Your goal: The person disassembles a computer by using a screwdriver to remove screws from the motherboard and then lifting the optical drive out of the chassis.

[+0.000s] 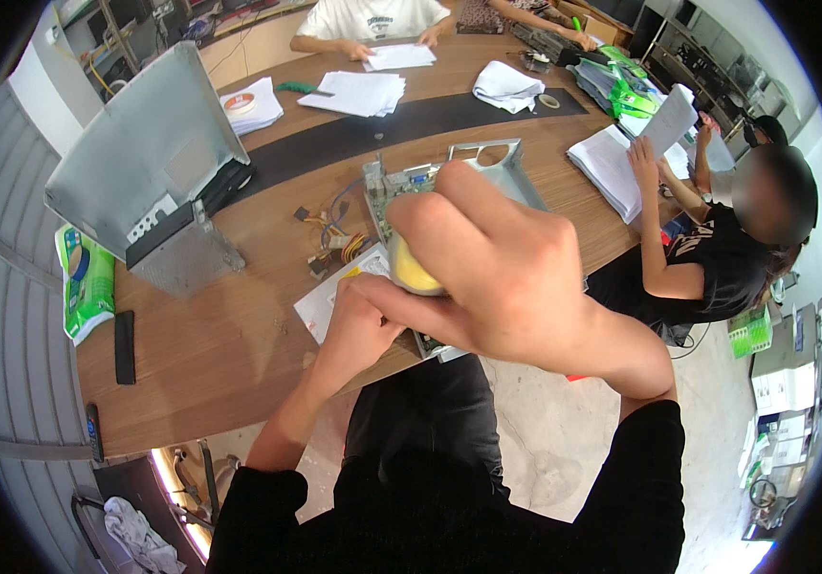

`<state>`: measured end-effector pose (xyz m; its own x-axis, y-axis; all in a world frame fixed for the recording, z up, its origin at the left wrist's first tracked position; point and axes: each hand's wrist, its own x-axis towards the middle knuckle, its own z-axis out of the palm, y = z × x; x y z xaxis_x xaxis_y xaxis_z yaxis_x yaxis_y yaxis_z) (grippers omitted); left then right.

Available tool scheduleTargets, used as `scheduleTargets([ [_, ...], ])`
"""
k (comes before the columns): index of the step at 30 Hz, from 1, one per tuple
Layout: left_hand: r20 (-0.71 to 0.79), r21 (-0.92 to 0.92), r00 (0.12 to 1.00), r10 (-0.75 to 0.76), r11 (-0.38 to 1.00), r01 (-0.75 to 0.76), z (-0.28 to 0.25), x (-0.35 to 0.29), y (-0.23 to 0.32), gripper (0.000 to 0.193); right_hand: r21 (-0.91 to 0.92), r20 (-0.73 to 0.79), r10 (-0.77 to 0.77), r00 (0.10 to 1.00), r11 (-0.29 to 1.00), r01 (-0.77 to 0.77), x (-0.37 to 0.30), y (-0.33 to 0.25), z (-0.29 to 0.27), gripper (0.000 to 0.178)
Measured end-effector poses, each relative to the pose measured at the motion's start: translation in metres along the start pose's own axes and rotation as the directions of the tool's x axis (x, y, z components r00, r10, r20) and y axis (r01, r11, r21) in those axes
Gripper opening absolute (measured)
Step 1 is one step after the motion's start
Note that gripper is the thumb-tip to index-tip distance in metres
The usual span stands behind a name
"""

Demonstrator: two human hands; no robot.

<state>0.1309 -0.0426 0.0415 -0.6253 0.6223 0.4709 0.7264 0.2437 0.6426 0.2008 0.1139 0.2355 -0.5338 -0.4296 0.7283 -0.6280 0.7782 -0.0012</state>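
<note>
My right hand (506,258) is closed in a fist around a tool with a rounded yellow handle (415,272). The rest of the tool is hidden by my fingers. Under that hand lies an open metal computer chassis (524,180) with a green circuit board (377,203). My left hand (358,320) is curled shut at the chassis's near left side, close against the right hand; what its fingers hold is hidden. Partly beneath the left hand is a white sheet (315,311). Bundled cables with coloured wires (339,247) lie left of the chassis.
A large metal case cover (148,139) stands at the left. Nearby are a green package (88,287) and a black strip (125,346). Paper stacks (358,93), a tape roll (240,102) and a white cloth (508,86) lie farther back. Other people handle papers across and to the right.
</note>
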Motion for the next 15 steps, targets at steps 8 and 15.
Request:
scheduleTargets([
  [8,-0.099,-0.062,0.995,0.014,0.998,-0.020,0.009,-0.004,-0.002,0.021,0.530,0.022,-0.006,1.000,0.848,-0.007,0.006,0.021,0.010,0.056],
  [15,-0.225,-0.223,0.965,-0.137,0.971,0.086,0.012,-0.002,0.000,0.022,0.212,0.262,0.149,0.954,0.955,-0.207,0.003,0.011,-0.002,0.054],
])
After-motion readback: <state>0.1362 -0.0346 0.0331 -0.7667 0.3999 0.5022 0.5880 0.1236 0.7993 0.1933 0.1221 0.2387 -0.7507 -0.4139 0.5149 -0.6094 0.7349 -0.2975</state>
